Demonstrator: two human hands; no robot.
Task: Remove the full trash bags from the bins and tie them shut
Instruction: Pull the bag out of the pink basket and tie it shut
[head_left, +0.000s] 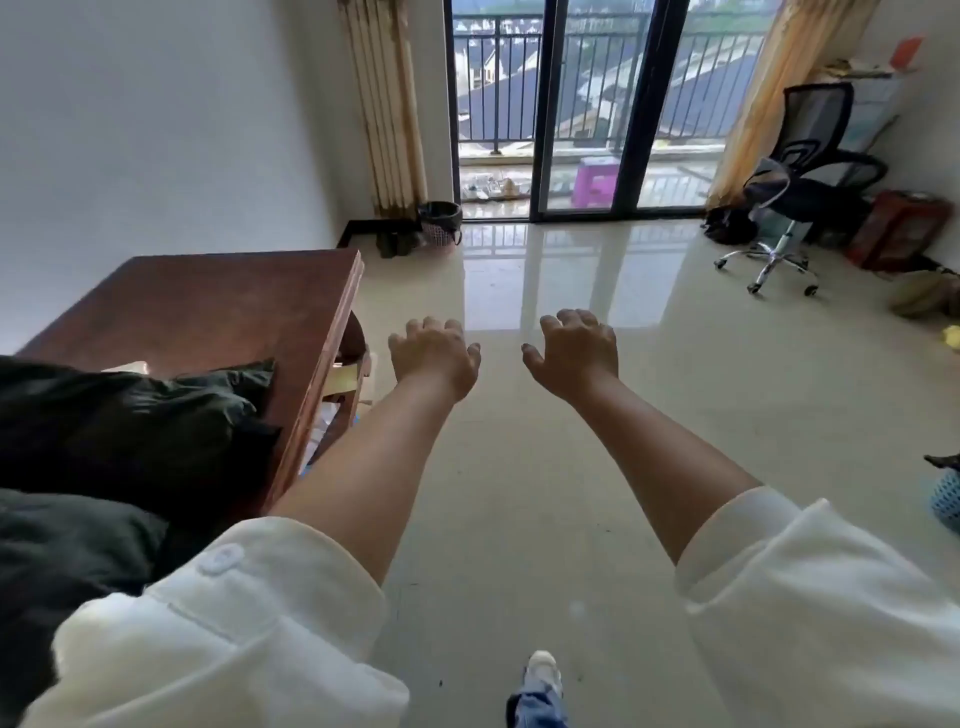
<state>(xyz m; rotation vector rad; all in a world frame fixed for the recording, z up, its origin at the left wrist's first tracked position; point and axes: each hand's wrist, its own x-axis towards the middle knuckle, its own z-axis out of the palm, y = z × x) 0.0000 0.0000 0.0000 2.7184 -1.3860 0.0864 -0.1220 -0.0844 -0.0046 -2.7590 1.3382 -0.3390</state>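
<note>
We see only a sliver of a blue mesh bin (946, 501) cut off at the right edge. The far bin (440, 222) by the curtain is too small to judge its contents. Dark fabric (104, 441) hides the surface (208, 306) nearest us.

Floor (597, 467): glossy pale tile, reflecting the glass doors. On it: lined bin (440, 222) at 12 o'clock by the doors; office chair (789, 208) at 2 o'clock, dark bag (730, 224) just beside it; red box (901, 228) farther right. Counter (208, 306): dark wood, standing at 9 o'clock, with dark cloth (130, 415) lying on its near end.
</note>
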